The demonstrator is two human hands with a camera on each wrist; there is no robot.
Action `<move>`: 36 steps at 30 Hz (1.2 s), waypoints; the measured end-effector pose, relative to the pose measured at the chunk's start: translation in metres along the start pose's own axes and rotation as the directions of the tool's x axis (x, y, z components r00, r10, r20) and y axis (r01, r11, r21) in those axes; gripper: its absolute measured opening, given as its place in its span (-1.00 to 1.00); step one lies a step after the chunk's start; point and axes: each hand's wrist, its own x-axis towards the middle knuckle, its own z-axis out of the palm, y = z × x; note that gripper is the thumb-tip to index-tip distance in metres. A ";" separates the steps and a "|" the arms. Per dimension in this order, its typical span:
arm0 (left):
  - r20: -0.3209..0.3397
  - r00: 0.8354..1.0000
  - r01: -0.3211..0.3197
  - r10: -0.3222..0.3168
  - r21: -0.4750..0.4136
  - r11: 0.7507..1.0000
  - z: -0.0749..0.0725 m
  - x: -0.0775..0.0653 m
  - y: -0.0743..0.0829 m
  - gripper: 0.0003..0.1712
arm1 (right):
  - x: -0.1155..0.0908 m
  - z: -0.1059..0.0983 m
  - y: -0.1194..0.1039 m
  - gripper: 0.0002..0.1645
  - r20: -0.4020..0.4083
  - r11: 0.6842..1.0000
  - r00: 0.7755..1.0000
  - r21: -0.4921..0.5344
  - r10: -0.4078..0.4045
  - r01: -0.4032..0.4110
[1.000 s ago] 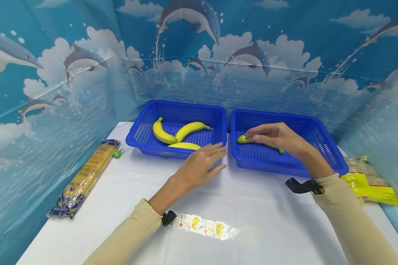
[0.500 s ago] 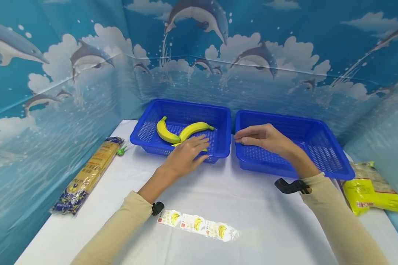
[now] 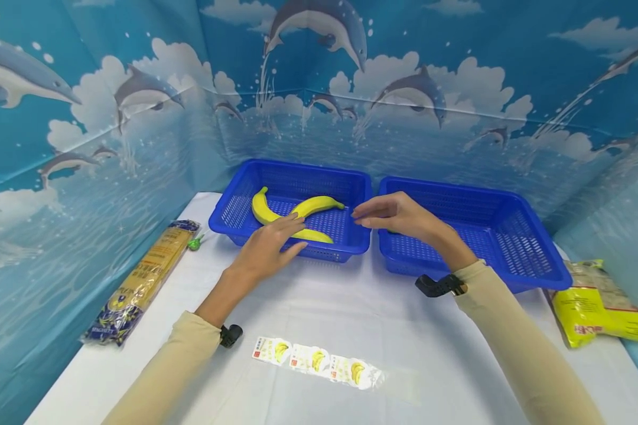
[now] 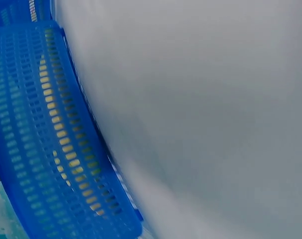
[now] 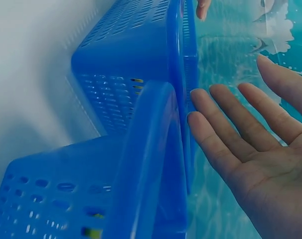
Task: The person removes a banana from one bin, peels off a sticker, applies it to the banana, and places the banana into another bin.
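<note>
In the head view, my left hand (image 3: 266,248), fingers stretched, is over the front edge of the left blue basket (image 3: 308,169). Three yellow bananas lie in that basket: one on the left (image 3: 260,206), one at the back right (image 3: 320,204), and one along the front (image 3: 315,236), partly covered by the hand. My right hand (image 3: 404,218) hovers above the near left corner of the right blue basket (image 3: 473,198), its fingertips reaching over the left basket's rim. Nothing is held in its palm (image 5: 265,164) in the right wrist view. Below it, a banana in the right basket is almost wholly hidden.
A spaghetti packet (image 3: 146,277) lies along the left side, with a small green item (image 3: 194,242) beside it. At the right lies a yellow bag (image 3: 598,307). A strip of banana-printed packets (image 3: 316,360) is on the white cloth (image 3: 383,319). Dolphin-printed curtain (image 3: 298,130) surrounds the table.
Both hands have moved left; the left hand has also uncovered more of the front banana. The right hand has shifted from inside the right basket towards the gap between the baskets.
</note>
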 end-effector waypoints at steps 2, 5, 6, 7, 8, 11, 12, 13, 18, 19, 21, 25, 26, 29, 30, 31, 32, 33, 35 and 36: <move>-0.009 1.000 0.021 -0.021 -0.010 1.000 -0.003 -0.002 -0.005 -0.49 | 0.005 0.000 -0.001 -0.50 -0.003 1.000 1.000 -0.008 0.013 -0.013; -0.035 0.998 0.047 -0.048 -0.021 0.999 -0.009 -0.006 -0.013 -0.51 | 0.011 0.001 -0.002 -0.49 0.003 1.000 1.000 -0.012 0.013 -0.013; -0.046 0.997 0.057 -0.058 -0.026 0.998 -0.011 -0.007 -0.015 -0.52 | 0.013 0.001 -0.002 -0.50 0.007 1.000 1.000 -0.009 0.015 -0.015; -0.056 0.996 0.068 -0.070 -0.030 0.997 -0.013 -0.009 -0.018 -0.53 | 0.015 0.001 -0.003 -0.51 0.011 1.000 1.000 -0.005 0.014 -0.014; -0.064 0.994 0.082 -0.084 -0.034 0.996 -0.015 -0.010 -0.021 -0.54 | 0.017 0.002 -0.003 -0.51 0.018 1.000 1.000 -0.006 0.012 -0.012; -0.080 0.989 0.123 -0.126 -0.043 0.992 -0.021 -0.014 -0.030 -0.53 | 0.023 0.003 -0.004 -0.54 0.029 1.000 1.000 -0.014 0.005 -0.004; -0.083 0.987 0.136 -0.139 -0.040 0.990 -0.023 -0.015 -0.033 -0.53 | 0.026 0.003 -0.005 -0.54 0.032 1.000 0.999 -0.019 0.002 -0.001; -0.083 0.985 0.148 -0.150 -0.035 0.988 -0.024 -0.016 -0.036 -0.52 | 0.028 0.004 -0.006 -0.54 0.033 1.000 0.999 -0.023 0.002 -0.001; -0.097 0.972 0.213 -0.212 0.000 0.977 -0.033 -0.022 -0.050 -0.51 | 0.040 0.004 -0.008 -0.53 0.042 0.999 0.998 -0.009 0.041 -0.041; -0.104 0.969 0.226 -0.225 0.003 0.974 -0.034 -0.023 -0.052 -0.52 | 0.042 0.004 -0.008 -0.53 0.046 0.999 0.997 -0.003 0.055 -0.055; -0.121 0.961 0.253 -0.250 0.008 0.967 -0.037 -0.025 -0.057 -0.52 | 0.047 0.004 -0.008 -0.53 0.056 0.997 0.996 0.007 0.071 -0.072; -0.151 0.939 0.314 -0.309 0.010 0.950 -0.043 -0.028 -0.066 -0.51 | 0.056 0.004 -0.009 -0.52 0.061 0.995 0.994 0.009 0.095 -0.096; -0.156 0.932 0.332 -0.326 0.011 0.943 -0.045 -0.029 -0.068 -0.51 | 0.059 0.005 -0.009 -0.51 0.061 0.995 0.993 0.011 0.098 -0.099; -0.158 0.911 0.384 -0.380 -0.006 0.923 -0.047 -0.032 -0.074 -0.47 | 0.065 0.005 -0.011 -0.49 0.061 0.995 0.993 -0.004 0.103 -0.103; -0.154 0.905 0.400 -0.397 -0.013 0.916 -0.048 -0.032 -0.075 -0.44 | 0.068 0.004 -0.011 -0.49 0.063 0.995 0.993 -0.009 0.104 -0.103; -0.145 0.897 0.419 -0.418 -0.022 0.908 -0.049 -0.033 -0.076 -0.41 | 0.071 0.004 -0.011 -0.49 0.068 0.995 0.992 -0.007 0.103 -0.102; -0.134 0.890 0.436 -0.436 -0.032 0.900 -0.050 -0.034 -0.077 -0.37 | 0.074 0.003 -0.012 -0.49 0.072 0.995 0.992 -0.004 0.104 -0.104; -0.120 0.884 0.450 -0.452 -0.042 0.892 -0.051 -0.034 -0.077 -0.33 | 0.076 0.002 -0.013 -0.49 0.075 0.995 0.992 -0.006 0.105 -0.105; -0.092 0.872 0.477 -0.481 -0.057 0.877 -0.053 -0.034 -0.078 -0.25 | 0.082 0.001 -0.014 -0.50 0.079 0.994 0.991 -0.003 0.111 -0.111; -0.082 0.867 0.489 -0.492 -0.061 0.870 -0.054 -0.034 -0.078 -0.22 | 0.085 0.000 -0.014 -0.50 0.082 0.993 0.990 0.003 0.114 -0.115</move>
